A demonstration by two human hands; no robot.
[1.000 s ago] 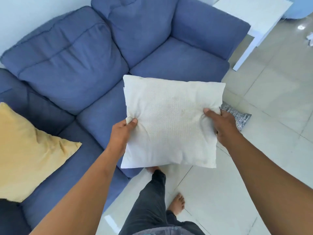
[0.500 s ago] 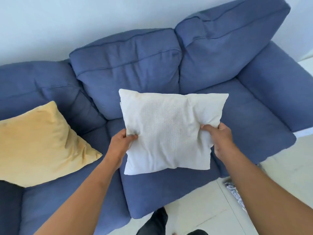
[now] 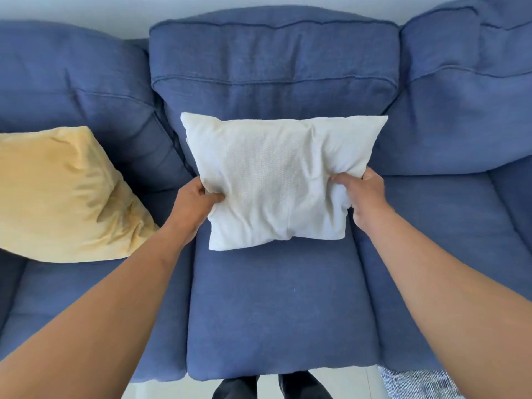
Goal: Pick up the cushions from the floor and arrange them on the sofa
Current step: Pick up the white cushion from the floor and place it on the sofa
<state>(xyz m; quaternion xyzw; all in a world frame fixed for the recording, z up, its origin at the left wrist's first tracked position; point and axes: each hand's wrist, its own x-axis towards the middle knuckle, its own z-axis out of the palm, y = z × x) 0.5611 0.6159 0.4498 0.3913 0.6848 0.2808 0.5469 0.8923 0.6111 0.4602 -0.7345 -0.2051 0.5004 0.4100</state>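
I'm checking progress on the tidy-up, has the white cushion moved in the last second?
Yes. The white cushion, gripped by both hands, has gone from over the sofa's front edge and floor to in front of the middle back cushion, over the middle seat.

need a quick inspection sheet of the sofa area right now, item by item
surface: blue sofa, three seats in view, middle seat bare in front.
job's things: white cushion held against the middle backrest, its lower edge at the seat; yellow cushion on the left seat, leaning back; grey patterned cushion on the floor at the sofa's front right.
clutter: nothing seen.
grippers: left hand pinches the white cushion's lower left side; right hand grips its lower right side.
cables: nothing seen.
surroundings: pale wall behind the sofa; pale floor and the person's dark trousers at the bottom edge.
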